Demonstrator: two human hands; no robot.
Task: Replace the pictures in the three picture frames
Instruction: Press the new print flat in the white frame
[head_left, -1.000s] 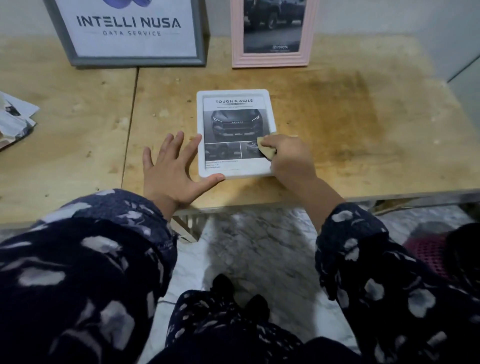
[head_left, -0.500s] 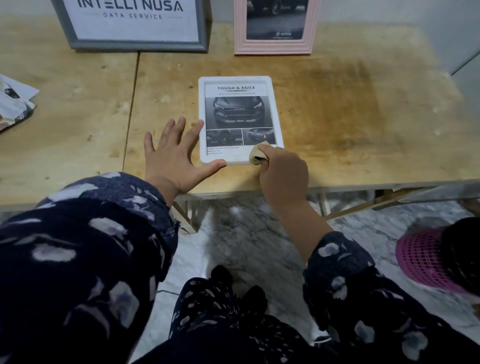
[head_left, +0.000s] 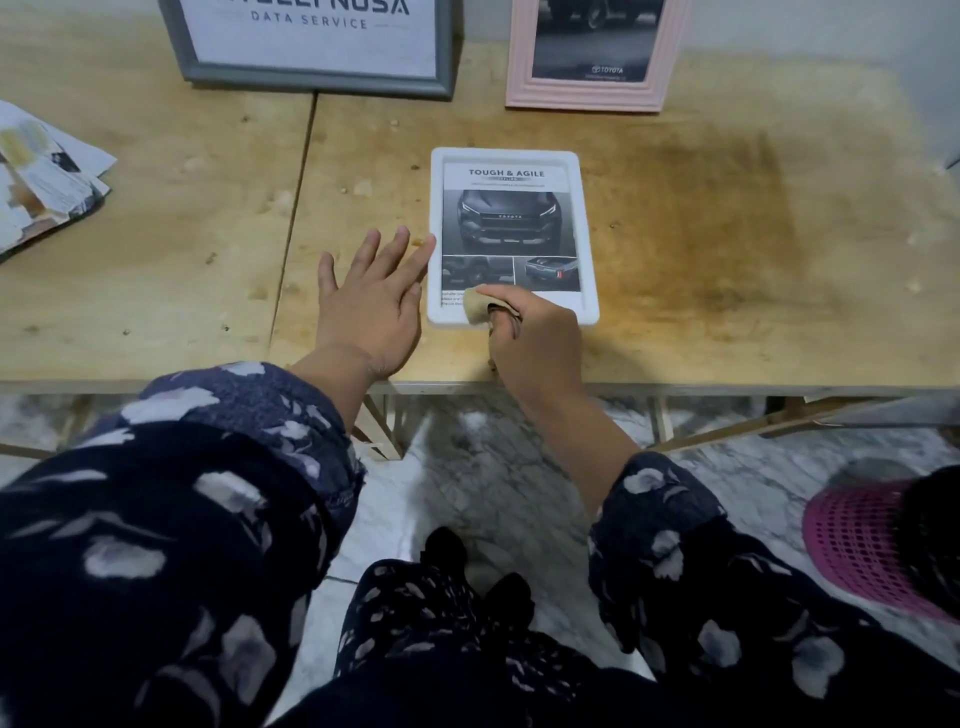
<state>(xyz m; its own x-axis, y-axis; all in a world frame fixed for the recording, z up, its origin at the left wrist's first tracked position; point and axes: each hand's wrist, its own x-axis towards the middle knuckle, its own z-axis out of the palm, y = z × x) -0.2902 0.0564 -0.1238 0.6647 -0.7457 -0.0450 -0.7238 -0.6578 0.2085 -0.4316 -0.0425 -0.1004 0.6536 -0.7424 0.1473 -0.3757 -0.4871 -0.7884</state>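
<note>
A white picture frame (head_left: 511, 161) lies flat on the wooden table (head_left: 727, 218), showing a "TOUGH & AGILE" car picture. My right hand (head_left: 535, 338) pinches a small tan cloth (head_left: 477, 307) and presses it on the frame's lower left part. My left hand (head_left: 371, 301) lies flat on the table, fingers straight, fingertips touching the frame's left edge. A grey frame (head_left: 311, 78) with a "DATA SERVICE" print and a pink frame (head_left: 587, 96) with a dark car picture stand at the back.
A loose pile of papers (head_left: 41, 182) lies at the table's left edge. A pink mesh basket (head_left: 857, 545) sits on the marble floor at the lower right. A seam (head_left: 296, 218) runs between two table boards.
My right hand slid the cloth from the frame's right side down and across to its lower left. My left hand shifted a little, its fingertips now at the frame's left edge.
</note>
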